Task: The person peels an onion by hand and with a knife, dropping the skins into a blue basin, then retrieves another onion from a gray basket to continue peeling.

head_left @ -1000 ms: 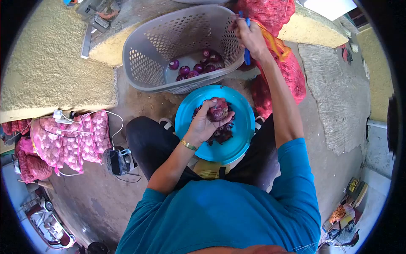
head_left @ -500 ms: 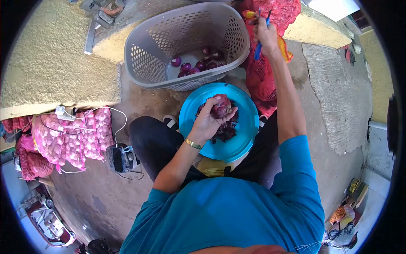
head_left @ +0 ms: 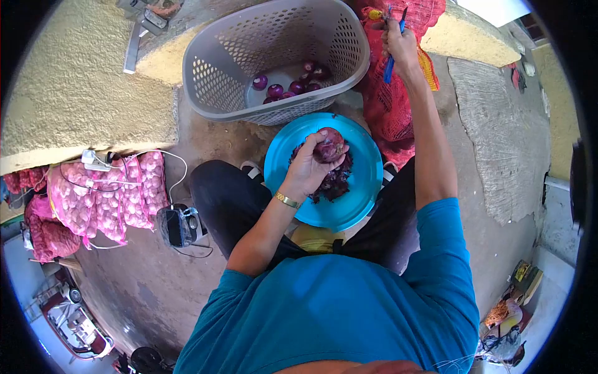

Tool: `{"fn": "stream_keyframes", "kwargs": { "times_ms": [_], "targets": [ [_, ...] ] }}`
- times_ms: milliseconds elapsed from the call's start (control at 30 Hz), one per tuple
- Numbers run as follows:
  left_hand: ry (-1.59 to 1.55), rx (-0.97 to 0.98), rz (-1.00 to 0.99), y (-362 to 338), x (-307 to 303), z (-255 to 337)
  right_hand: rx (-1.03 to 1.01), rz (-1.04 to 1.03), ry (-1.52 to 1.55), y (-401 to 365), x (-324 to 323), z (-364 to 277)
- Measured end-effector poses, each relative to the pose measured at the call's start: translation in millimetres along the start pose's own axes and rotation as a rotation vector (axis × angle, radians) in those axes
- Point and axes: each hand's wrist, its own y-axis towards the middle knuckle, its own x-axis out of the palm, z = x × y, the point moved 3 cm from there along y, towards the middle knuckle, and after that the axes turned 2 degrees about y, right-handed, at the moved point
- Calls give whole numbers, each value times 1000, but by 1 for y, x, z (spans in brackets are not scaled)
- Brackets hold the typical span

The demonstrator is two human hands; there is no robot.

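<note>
My left hand [head_left: 305, 169] is wrapped round a red onion [head_left: 330, 148] above a turquoise basin [head_left: 280, 153]. Dark red onion skins [head_left: 336, 184] lie in the basin beneath it. Away at the upper right, my right hand [head_left: 402, 50] is closed on a blue-handled knife [head_left: 389, 70], its dark blade pointing up. The fingers overlap the red mesh sack [head_left: 389, 118] in this view, near its yellow part. Beyond the basin stands a grey plastic basket [head_left: 218, 115] with several peeled purple onions [head_left: 296, 87] on its bottom.
Pink net bags of small bulbs [head_left: 103, 193] rest at the left by a low wall [head_left: 87, 81]. A power strip [head_left: 94, 161] sits on them, with a cable running to a device [head_left: 177, 227] on the floor. A grey woven mat [head_left: 492, 124] lies at the right.
My right hand with the knife has shifted slightly right and up at the sack. The onion in my left hand has turned a little and sits slightly higher.
</note>
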Motion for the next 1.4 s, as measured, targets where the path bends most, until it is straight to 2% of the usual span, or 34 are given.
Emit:
{"fn": "stream_keyframes", "kwargs": {
  "times_ms": [233, 333, 400, 433, 500, 533, 600, 700, 767, 833, 900, 967, 1000, 1067, 1100, 1167, 1200, 1233, 1267, 1300, 1400],
  "targets": [
    [-33, -2, 13, 18, -24, -14, 56, -78, -1, -3, -8, -4],
    [144, 36, 6, 52, -60, -37, 33, -88, -67, -1, -13, 0],
    [73, 15, 246, 75, -89, -54, 26, -89, -89, -4, -16, -3],
    [78, 12, 242, 88, -108, -61, 30, -96, -106, -8, -16, -4],
    [188, -74, 435, 113, -162, -83, 55, -129, -76, -14, -17, -6],
    [199, -84, 435, 123, -185, -93, 51, -120, -101, -17, -17, -5],
    [350, -80, 710, 140, -229, -106, 41, -123, -116, -17, -15, -6],
    [503, -129, 700, 149, -266, -119, 85, -118, -131, -24, -15, -1],
    [550, -157, 736, 149, -270, -121, 62, -132, -201, -22, -20, -1],
    [640, -163, 651, 155, -271, -121, 34, -42, -234, -21, -21, -5],
    [630, -129, 629, 157, -273, -125, 40, -45, -181, -27, -19, -8],
    [631, -86, 765, 161, -273, -126, 31, 28, -251, -30, -17, -14],
    [634, -83, 763, 162, -263, -128, 33, 17, -269, -29, -18, -15],
    [1458, 200, 1295, 146, -215, -118, 30, 17, -284, -29, -21, -19],
    [1456, 198, 1300, 138, -178, -116, 39, 17, -299, -30, -22, -19],
    [689, 765, 555, 128, -73, -96, 38, 25, -358, -29, -25, -17],
    [689, 769, 553, 123, -42, -85, 40, 35, -421, -30, -26, -17],
    [627, 720, 457, 120, -16, -78, 38, 35, -420, -32, -27, -19],
    [566, 670, 362, 117, 6, -72, 112, 8, -356, -34, -27, -18],
    [569, 672, 362, 114, 24, -64, 186, -19, -290, -38, -27, -17],
    [372, 685, 144, 115, 58, -47, 229, 31, -186, -47, -29, -23]
  ]
}}
